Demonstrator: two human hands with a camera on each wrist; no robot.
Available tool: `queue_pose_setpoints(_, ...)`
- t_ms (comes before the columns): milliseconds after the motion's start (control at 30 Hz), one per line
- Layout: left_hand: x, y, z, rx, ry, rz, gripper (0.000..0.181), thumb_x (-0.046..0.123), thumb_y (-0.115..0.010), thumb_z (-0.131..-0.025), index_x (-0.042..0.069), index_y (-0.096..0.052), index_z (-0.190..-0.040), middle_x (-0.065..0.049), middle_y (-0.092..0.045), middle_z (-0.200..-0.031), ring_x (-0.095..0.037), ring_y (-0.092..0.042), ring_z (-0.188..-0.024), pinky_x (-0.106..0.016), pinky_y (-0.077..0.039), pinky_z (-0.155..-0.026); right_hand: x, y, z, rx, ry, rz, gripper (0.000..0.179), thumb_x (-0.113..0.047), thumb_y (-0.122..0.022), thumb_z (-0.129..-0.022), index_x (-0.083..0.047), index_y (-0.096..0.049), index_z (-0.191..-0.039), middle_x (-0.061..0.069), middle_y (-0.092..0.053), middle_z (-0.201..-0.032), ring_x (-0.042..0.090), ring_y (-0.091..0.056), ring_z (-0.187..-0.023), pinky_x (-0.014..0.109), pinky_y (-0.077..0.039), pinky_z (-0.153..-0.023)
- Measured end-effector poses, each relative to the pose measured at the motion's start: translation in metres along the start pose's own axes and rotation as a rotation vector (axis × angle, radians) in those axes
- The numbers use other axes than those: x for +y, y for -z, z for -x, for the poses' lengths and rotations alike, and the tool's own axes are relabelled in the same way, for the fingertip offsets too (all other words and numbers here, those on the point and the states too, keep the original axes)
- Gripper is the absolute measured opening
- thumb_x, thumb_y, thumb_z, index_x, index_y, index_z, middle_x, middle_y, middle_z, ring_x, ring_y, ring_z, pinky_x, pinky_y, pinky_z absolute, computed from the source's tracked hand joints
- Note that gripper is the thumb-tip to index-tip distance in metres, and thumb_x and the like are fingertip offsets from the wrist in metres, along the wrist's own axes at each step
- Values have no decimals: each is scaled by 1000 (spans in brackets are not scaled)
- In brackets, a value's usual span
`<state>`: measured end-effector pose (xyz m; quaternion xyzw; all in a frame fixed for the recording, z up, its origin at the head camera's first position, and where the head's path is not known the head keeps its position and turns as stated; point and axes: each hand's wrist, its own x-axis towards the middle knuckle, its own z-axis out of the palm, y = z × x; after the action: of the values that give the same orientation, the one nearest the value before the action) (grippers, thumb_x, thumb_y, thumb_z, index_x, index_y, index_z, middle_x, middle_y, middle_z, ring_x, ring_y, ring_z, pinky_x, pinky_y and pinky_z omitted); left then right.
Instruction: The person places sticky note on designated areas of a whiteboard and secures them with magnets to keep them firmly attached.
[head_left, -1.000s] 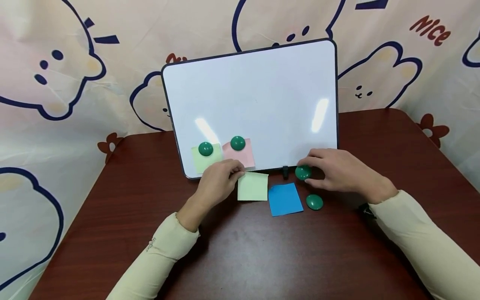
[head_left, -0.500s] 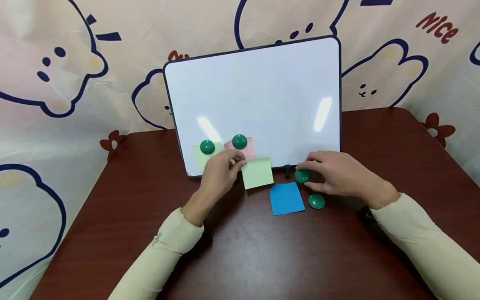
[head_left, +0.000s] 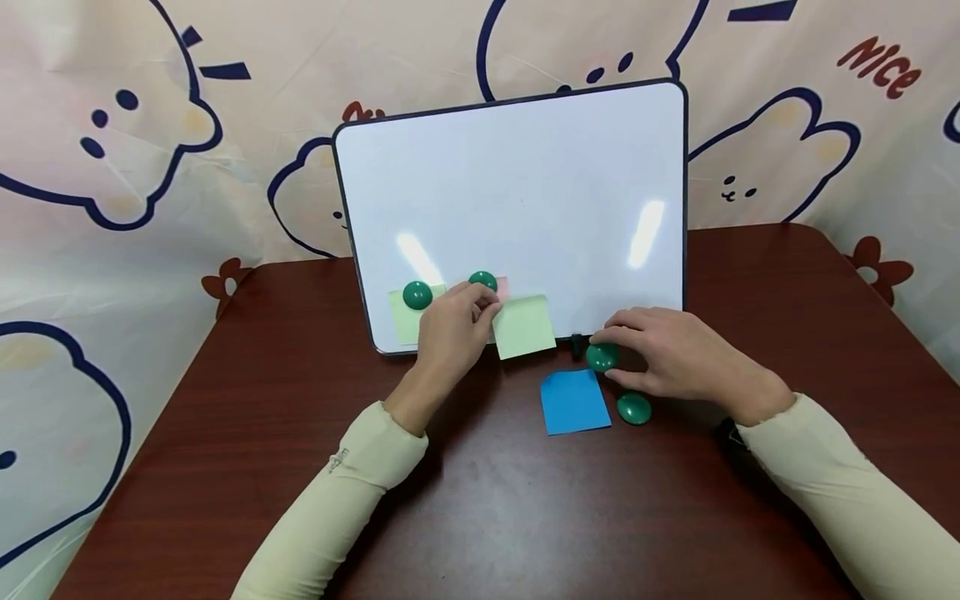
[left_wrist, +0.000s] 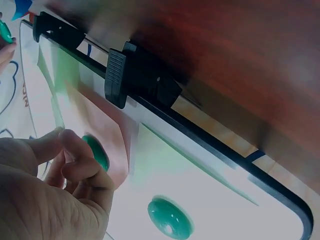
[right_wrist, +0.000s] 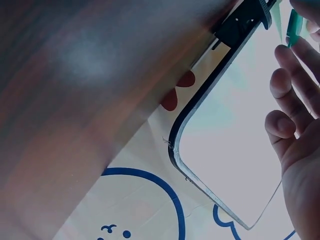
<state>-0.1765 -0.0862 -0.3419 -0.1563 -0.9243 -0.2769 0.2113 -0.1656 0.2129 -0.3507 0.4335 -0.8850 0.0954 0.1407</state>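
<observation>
My left hand (head_left: 455,327) pinches the upper left corner of a light green sticky note (head_left: 524,327), which hangs in front of the whiteboard's (head_left: 517,200) lower edge. In my right hand (head_left: 667,354) a round green magnet (head_left: 602,357) is held between thumb and fingers, just off the board's bottom edge. A second green magnet (head_left: 634,408) lies on the table below that hand, beside a blue sticky note (head_left: 576,402). On the board, one magnet (head_left: 417,295) sits over another green note (head_left: 403,321); a further magnet (head_left: 483,281) sits on a pink note (left_wrist: 107,132), largely hidden by my left hand in the head view.
The whiteboard leans upright at the back of the dark wooden table (head_left: 517,508). Black clips (left_wrist: 142,75) grip its bottom edge. Behind hangs a printed cloth (head_left: 247,75) with cartoon outlines.
My left hand has lifted the light green note from the table edge up and rightward against the board's lower part. My right hand, with the magnet, has shifted slightly down.
</observation>
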Motion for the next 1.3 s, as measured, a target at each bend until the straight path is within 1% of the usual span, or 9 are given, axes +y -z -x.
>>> queue_pose_setpoints(133,1,-4,-4,13,-5,-4,12,20,-70,-94,10,-75,-97,-5,-71,-88,-16,-66,-72,-32,-52,-63,0,0,1,-4,0,0,43,-36,-82,-80,-17,-71,-116,-3,-69,-107,12,-64,-91,34,-58,-75)
queue_pose_setpoints(367,4,-10,-11,61,-26,-2,12,20,-71,-93,10,-76,-97,-5,-73,-89,-18,-67,-76,-32,-53,-67,0,0,1,-6,-12,-5,42,-36,-82,-80,-17,-72,-116,-3,-68,-106,11,-63,-91,33,-58,-76)
queue_pose_setpoints(500,6,-13,-15,67,-25,-4,13,21,-71,-93,10,-76,-97,-5,-74,-91,-18,-68,-78,-32,-54,-68,1,0,1,-8,-14,-6,42,-36,-81,-80,-17,-72,-116,-3,-68,-107,12,-64,-92,34,-58,-76)
queue_pose_setpoints(867,14,-18,-26,60,5,-20,13,23,-73,-92,12,-77,-93,-3,-74,-89,-17,-69,-80,-32,-55,-69,1,1,0,-28,-30,-12,43,-37,-81,-81,-17,-71,-117,-2,-69,-109,12,-64,-93,34,-59,-77)
queue_pose_setpoints(1000,15,-20,-30,57,30,-27,14,25,-74,-91,11,-77,-92,-3,-75,-88,-16,-70,-80,-31,-54,-68,2,1,0,-37,-39,-14,43,-37,-81,-81,-17,-71,-117,-2,-69,-110,13,-64,-94,34,-59,-78)
queue_pose_setpoints(1133,17,-21,-34,56,55,-16,14,25,-75,-90,11,-77,-91,-3,-76,-87,-16,-70,-79,-30,-54,-67,2,1,0,-39,-43,-16,42,-37,-81,-81,-17,-71,-117,-2,-69,-109,12,-64,-93,34,-59,-77)
queue_pose_setpoints(1300,19,-23,-36,57,82,-7,13,24,-75,-90,11,-77,-89,-3,-76,-84,-15,-70,-77,-31,-54,-65,2,0,1,-37,-50,-22,43,-37,-81,-81,-17,-71,-117,-2,-69,-109,12,-64,-93,34,-59,-77)
